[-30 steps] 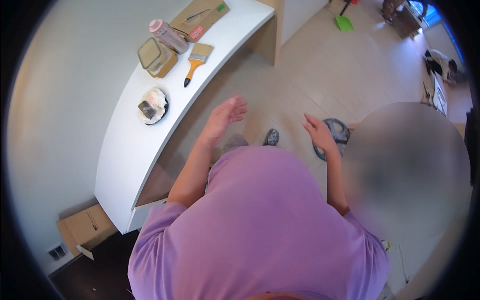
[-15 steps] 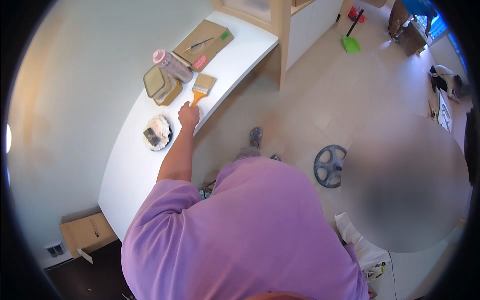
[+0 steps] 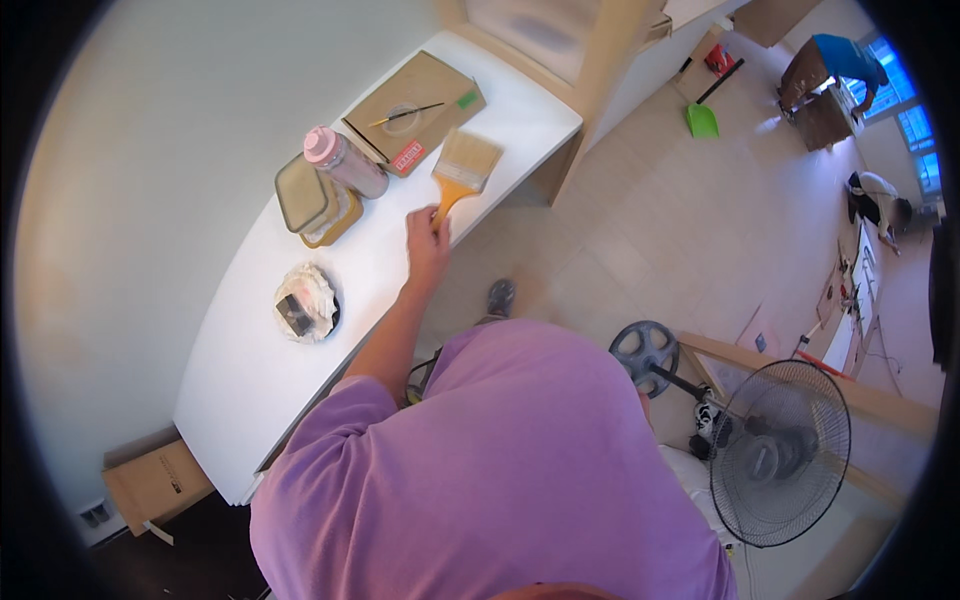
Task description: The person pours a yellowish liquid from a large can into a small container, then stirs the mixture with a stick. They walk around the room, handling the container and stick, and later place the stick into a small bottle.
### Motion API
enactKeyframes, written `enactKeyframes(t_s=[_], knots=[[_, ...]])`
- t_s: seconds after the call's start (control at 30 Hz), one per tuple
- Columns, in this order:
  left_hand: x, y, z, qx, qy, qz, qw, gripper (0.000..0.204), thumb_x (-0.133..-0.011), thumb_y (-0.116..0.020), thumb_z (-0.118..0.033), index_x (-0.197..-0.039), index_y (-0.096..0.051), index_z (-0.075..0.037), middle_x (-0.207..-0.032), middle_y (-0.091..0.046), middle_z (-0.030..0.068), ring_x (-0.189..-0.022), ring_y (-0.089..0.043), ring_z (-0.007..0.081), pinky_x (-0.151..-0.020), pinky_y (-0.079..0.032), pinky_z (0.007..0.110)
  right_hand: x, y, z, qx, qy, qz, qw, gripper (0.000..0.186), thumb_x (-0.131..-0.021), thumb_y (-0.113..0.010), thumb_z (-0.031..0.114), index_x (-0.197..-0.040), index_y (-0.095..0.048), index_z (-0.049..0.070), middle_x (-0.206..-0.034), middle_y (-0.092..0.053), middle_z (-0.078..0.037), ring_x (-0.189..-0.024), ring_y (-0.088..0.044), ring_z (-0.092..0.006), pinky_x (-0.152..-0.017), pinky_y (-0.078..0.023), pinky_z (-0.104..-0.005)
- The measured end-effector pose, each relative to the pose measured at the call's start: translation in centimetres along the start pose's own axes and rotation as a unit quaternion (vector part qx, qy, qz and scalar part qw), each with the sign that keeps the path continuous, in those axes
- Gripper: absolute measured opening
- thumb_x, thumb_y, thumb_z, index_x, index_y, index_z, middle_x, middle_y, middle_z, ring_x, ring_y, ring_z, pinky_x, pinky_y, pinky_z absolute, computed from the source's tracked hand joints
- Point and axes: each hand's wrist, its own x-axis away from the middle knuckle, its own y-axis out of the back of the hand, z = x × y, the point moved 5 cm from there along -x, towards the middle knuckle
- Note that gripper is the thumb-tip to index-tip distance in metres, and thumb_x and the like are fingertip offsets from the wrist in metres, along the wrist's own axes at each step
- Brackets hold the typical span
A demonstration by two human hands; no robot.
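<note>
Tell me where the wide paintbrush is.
On the white counter, the wide paintbrush lies right of the pink-lidded jar, its orange handle under the left hand.

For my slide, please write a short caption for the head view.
Left hand grips a wide paintbrush by its orange handle on a white counter.

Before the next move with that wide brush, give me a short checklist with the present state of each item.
1. Left hand on the paintbrush handle: ok, the fingers are on the orange handle.
2. Grip fully closed: cannot tell, the hand covers the contact.
3. Brush lies on the white counter, bristles pointing away from the person: ok.
4. Bristles apart from the cardboard sheet: ok, a gap shows.
5. Pink-capped jar and lidded tub stand apart from the brush: ok.
6. Right hand position: cannot tell, not in view.
</note>
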Motion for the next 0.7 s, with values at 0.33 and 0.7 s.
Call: enactKeyframes(t_s=[0.33, 0.7], knots=[[-24.5, -12.7, -0.1, 0.097, 0.244, -0.158, 0.952, 0.046, -0.099, -0.059, -0.004, -0.142, -0.046, 0.008, -0.137, -0.05, 0.0347, -0.127, -0.048, 0.0469, -0.11, -0.04, 0.051, -7.6, -2.2, 10.7, 0.009, -0.004, 0.008, 1.0, 0.033, -0.106, -0.065, 0.032, -0.123, -0.069, 0.004, -0.098, -0.073, -0.01, -0.075, -0.069, -0.0204, -0.06, -0.055, -0.0348], [-20.7, -12.1, 2.0, 0.05, 0.21, -0.246, 0.945, 0.038, -0.102, -0.066, -0.02, -0.127, -0.06, 0.008, -0.116, -0.063, 0.0214, -0.107, -0.058, 0.0332, -0.095, -0.048, 0.044, -13.4, -0.9, 9.9, 0.15, -0.055, 0.118, 0.98, 0.034, -0.105, -0.066, 0.033, -0.123, -0.069, 0.005, -0.095, -0.072, -0.009, -0.076, -0.069, -0.0198, -0.061, -0.056, -0.0358]])
